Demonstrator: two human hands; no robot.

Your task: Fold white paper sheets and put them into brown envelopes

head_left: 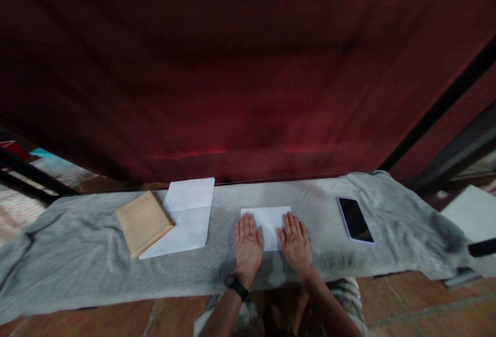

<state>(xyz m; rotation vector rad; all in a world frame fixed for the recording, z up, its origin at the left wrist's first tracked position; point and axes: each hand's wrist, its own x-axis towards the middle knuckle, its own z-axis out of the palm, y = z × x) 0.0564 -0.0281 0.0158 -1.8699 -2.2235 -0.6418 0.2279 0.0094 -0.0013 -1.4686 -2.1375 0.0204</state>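
A small folded white paper [268, 221] lies on the grey cloth [85, 259] in front of me. My left hand [248, 246] lies flat on the paper's left edge, fingers stretched out; a black watch sits on that wrist. My right hand [295, 241] lies flat on the paper's right part, fingers together and extended. Neither hand grips anything.
To the left lie a larger creased white sheet [186, 218] and a stack of brown envelopes [143, 221] overlapping it. A dark phone [355, 219] lies to the right. A dark red curtain [248, 78] hangs behind the cloth-covered ledge. Tiled floor shows below.
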